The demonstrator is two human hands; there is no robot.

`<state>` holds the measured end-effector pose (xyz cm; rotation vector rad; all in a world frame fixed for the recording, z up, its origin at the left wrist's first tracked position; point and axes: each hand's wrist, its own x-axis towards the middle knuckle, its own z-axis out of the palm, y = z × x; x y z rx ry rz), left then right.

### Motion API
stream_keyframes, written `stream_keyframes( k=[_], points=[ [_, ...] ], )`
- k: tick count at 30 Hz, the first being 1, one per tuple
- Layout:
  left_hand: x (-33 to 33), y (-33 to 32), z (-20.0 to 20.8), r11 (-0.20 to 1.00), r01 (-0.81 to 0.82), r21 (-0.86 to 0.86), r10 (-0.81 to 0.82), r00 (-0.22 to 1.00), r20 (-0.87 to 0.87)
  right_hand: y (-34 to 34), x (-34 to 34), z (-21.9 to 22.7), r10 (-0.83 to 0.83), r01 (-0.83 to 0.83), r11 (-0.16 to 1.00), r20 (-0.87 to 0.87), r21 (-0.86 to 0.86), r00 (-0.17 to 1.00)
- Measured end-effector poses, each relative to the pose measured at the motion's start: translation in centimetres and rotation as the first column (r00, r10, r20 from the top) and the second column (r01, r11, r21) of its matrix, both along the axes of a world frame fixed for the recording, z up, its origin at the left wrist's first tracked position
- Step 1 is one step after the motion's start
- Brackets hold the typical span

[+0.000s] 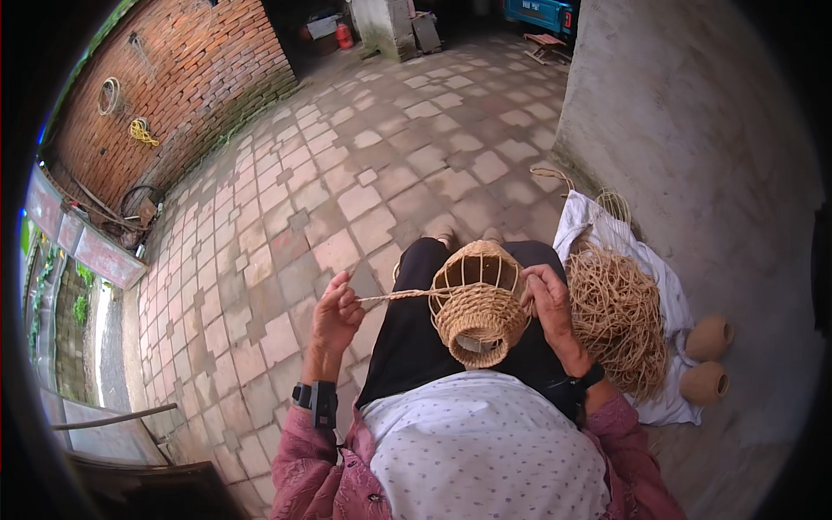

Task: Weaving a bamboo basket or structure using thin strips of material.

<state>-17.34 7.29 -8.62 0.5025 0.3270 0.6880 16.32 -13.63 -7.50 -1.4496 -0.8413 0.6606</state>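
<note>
A partly woven straw basket [485, 316] rests on my lap between my thighs. Its narrow round neck points toward me. Past the dense weave, bare upright stakes show, with another woven section at the far end. My left hand [338, 312] is raised to the left of it, fingers pinched on a twisted straw cord [392, 296]. The cord runs taut and nearly level to the basket. At the basket's right side my right hand [548, 299] has its fingers closed against the rim of the weave. What its fingertips grip there is partly hidden.
A heap of loose straw cord [615, 316] lies on a white sack [672, 299] to my right. Two small round pots [705, 383] stand beside it near the grey wall [693, 130]. Paving tiles [303, 234] stretch ahead to a brick wall [182, 78] and a blue vehicle [539, 12].
</note>
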Motion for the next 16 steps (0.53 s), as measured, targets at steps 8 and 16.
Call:
stream_keyframes(
  k=[8, 16],
  points=[
    [-1.1, -1.1, 2.1, 0.365, 0.312, 0.877, 0.904, 0.105, -0.414, 5.3, -1.3, 8.1, 0.23, -0.313, 0.946, 0.502, 0.086, 0.834],
    [6.6, -8.7, 6.8, 0.248, 0.341, 0.907, 0.615, 0.668, -0.419, 7.7, -0.5, 7.4, 0.369, -0.438, 0.894, 0.712, -0.096, 0.598]
  ],
)
